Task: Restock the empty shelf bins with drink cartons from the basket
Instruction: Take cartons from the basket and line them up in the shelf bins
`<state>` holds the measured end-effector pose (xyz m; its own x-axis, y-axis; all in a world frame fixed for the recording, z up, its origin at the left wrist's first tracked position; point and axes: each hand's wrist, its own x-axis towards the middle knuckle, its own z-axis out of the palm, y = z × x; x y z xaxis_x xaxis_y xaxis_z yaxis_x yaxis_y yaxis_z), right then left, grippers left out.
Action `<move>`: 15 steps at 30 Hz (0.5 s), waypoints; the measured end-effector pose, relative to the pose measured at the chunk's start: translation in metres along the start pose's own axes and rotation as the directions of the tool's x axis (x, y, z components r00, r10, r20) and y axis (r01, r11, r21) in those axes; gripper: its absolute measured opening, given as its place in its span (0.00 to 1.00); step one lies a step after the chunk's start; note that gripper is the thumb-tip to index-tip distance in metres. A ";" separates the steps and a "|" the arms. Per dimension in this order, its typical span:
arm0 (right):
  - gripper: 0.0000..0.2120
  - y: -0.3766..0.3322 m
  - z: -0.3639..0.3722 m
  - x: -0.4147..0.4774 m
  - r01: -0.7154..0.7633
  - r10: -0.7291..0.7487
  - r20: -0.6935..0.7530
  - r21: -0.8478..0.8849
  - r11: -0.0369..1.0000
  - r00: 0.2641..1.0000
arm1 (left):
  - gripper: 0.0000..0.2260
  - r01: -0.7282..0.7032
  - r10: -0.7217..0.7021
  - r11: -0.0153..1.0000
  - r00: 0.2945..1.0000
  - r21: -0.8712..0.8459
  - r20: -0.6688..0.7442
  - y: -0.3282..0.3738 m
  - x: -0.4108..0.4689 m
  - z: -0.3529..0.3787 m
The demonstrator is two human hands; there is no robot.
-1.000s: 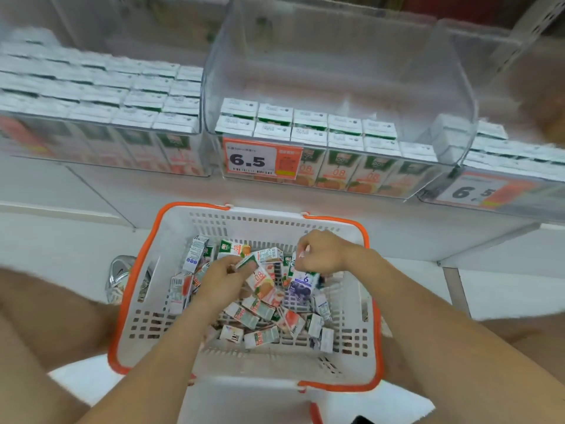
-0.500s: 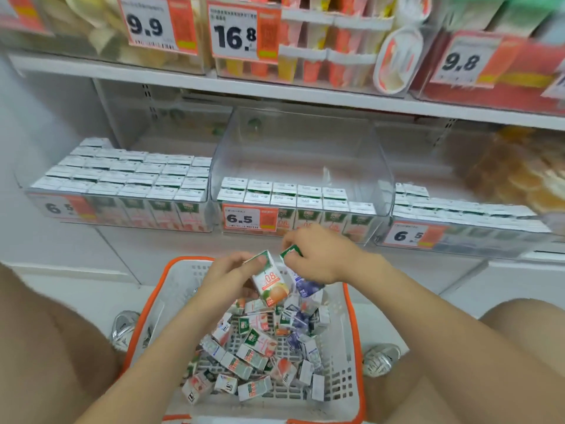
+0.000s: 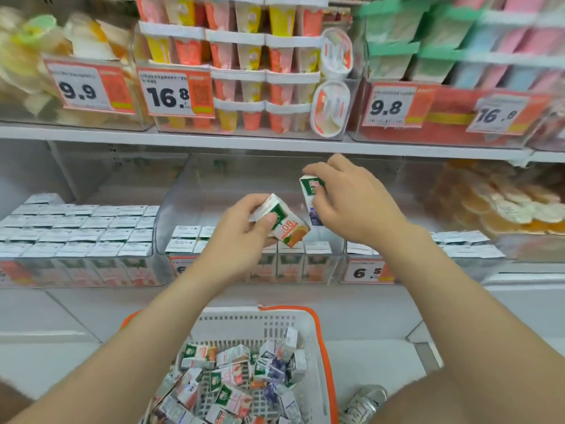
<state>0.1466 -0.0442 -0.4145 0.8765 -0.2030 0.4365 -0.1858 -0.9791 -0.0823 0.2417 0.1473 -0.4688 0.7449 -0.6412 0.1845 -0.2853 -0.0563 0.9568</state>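
An orange carton [image 3: 282,223] is being gripped by the left hand [image 3: 238,240], with the thumb across its printed face and the fingers curled behind. A purple carton [image 3: 310,194] is being pinched by the right hand [image 3: 354,203] from above. The two hands are being held close together but apart, and the cartons are not touching.

Both cartons are being carried above the middle bin [image 3: 171,215], well clear of the basket [image 3: 321,332] below. The orange carton is being held tilted, its long axis running from upper left to lower right, while the purple one is being held nearly upright. The cartons already standing in the bin [image 3: 186,237] are being kept upright in rows at the front, and bare floor is being left behind them.

The free space is judged to lie ahead of and below both hands. The right hand is being held higher in the view and looks nearer to that space, so its carton is likely to be set down first. The orange carton is judged to need turning upright before it can be stood in a row
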 end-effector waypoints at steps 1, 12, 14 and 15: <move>0.23 0.008 0.001 0.000 -0.026 0.026 -0.019 0.004 1.000 0.999 | 0.11 -0.035 0.033 0.997 0.999 0.065 0.025 0.001 0.011 0.005; 0.24 0.068 -0.004 -0.021 -0.458 0.482 -0.103 0.193 0.868 0.870 | 0.17 -0.182 0.057 0.776 0.974 0.604 0.220 -0.014 0.068 0.072; 0.25 0.079 -0.004 -0.025 -0.488 0.509 -0.059 0.208 0.848 0.859 | 0.17 -0.172 -0.021 0.680 0.967 0.713 0.254 -0.024 0.067 0.072; 0.25 0.084 -0.004 -0.026 -0.500 0.517 -0.032 0.213 0.839 0.855 | 0.17 -0.173 -0.080 0.635 0.955 0.753 0.287 -0.027 0.066 0.072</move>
<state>0.1065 -0.1209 -0.4292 0.6391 -0.6799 0.3595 -0.4996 -0.7224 -0.4781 0.2552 0.0513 -0.4988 0.5607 -0.8272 0.0354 -0.7642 -0.5006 0.4066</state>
